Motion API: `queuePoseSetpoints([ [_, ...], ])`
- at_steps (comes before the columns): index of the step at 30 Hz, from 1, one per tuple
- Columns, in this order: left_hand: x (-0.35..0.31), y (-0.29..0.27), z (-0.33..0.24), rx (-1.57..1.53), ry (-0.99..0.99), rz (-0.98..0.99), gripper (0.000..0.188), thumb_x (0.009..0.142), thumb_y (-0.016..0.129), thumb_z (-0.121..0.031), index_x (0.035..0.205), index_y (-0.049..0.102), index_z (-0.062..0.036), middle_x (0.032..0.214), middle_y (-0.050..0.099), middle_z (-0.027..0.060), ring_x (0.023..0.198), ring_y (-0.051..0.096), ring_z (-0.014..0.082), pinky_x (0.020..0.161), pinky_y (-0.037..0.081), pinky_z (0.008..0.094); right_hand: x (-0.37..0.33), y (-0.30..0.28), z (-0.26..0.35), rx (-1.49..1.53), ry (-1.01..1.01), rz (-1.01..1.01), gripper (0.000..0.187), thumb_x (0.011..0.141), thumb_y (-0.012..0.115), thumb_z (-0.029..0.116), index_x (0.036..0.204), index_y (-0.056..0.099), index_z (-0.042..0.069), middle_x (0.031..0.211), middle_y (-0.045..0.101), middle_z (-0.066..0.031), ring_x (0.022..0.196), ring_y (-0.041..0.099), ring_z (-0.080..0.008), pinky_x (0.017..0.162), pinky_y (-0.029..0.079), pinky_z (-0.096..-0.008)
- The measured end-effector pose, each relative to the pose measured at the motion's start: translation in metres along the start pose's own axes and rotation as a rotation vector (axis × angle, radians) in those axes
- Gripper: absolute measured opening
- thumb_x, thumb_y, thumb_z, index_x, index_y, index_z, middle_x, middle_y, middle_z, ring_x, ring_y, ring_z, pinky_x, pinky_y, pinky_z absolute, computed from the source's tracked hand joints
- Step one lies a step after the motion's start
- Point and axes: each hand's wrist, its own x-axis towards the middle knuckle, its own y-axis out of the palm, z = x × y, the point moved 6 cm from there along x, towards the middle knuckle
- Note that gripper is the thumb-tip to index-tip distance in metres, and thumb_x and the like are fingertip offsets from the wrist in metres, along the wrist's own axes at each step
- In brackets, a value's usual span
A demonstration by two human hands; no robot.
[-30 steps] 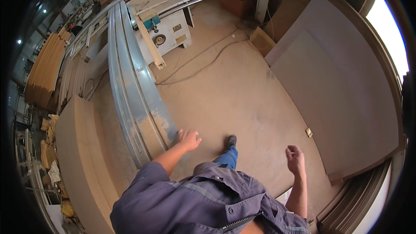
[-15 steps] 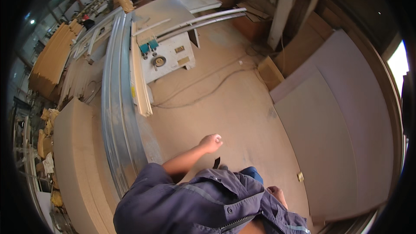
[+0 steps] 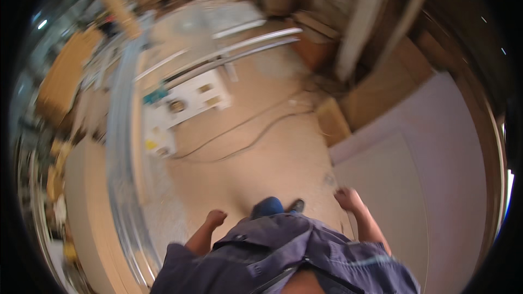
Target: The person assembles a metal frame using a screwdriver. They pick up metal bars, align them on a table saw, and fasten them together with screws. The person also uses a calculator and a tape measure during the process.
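Note:
My left hand [image 3: 216, 218] hangs at my left side over the brown floor, its fingers curled into a loose fist with nothing showing in it. The long metal sliding rail [image 3: 121, 158] of the saw table is the nearest thing to it. On my other side, my right hand [image 3: 348, 199] swings forward, also curled, with no object visible in it; motion blur softens its fingers. Beside it leans a large pale panel [image 3: 387, 185]. My blue trouser knee [image 3: 268, 207] and one dark shoe [image 3: 297, 205] show below my jacket.
Ahead on the left stands a white panel saw [image 3: 188, 95] with a handwheel. Dark cables [image 3: 250, 144] cross the floor. A stack of boards [image 3: 90, 196] lies at left, and a cardboard box [image 3: 332, 120] stands by the panels. Wooden posts [image 3: 362, 22] rise at far right.
I have moved forward and my view has shifted. My left hand has swung back toward my side, while my right hand has come forward into fuller view. The saw appears nearer.

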Motion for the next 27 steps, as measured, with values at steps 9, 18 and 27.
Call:
queuePoseSetpoints([
  [9, 0.18, 0.076, -0.002, 0.087, 0.163, 0.248, 0.027, 0.087, 0.058, -0.033, 0.085, 0.071, -0.0088, 0.086, 0.069, 0.0193, 0.076, 0.067, 0.0338, 0.069, 0.052, 0.0442, 0.175, -0.168, 0.118, 0.138, -0.082, -0.21, 0.039, 0.092, 0.057, 0.035, 0.11, 0.062, 0.001, 0.105, 0.069, -0.019, 0.1, 0.065, -0.0365, 0.087, 0.051, -0.0428],
  [18, 0.369, -0.254, -0.243, -0.668, 0.211, -0.077, 0.012, 0.092, 0.054, -0.013, 0.084, 0.061, -0.0073, 0.068, 0.051, -0.0025, 0.06, 0.051, 0.0096, 0.05, 0.042, 0.028, 0.22, -0.359, -0.001, 0.242, 0.184, -0.91, 0.02, 0.086, 0.061, 0.021, 0.085, 0.067, 0.002, 0.088, 0.067, -0.0208, 0.084, 0.066, -0.0373, 0.074, 0.053, -0.0454],
  [27, 0.34, -0.238, -0.268, -0.515, -0.144, -0.251, 0.036, 0.085, 0.063, -0.032, 0.101, 0.07, -0.0005, 0.091, 0.071, 0.0163, 0.075, 0.068, 0.0249, 0.068, 0.053, 0.0376, 0.223, -0.602, -0.247, 0.271, 0.378, -1.234, 0.047, 0.096, 0.052, 0.039, 0.109, 0.064, -0.004, 0.098, 0.064, -0.0184, 0.09, 0.062, -0.0286, 0.078, 0.049, -0.0407],
])
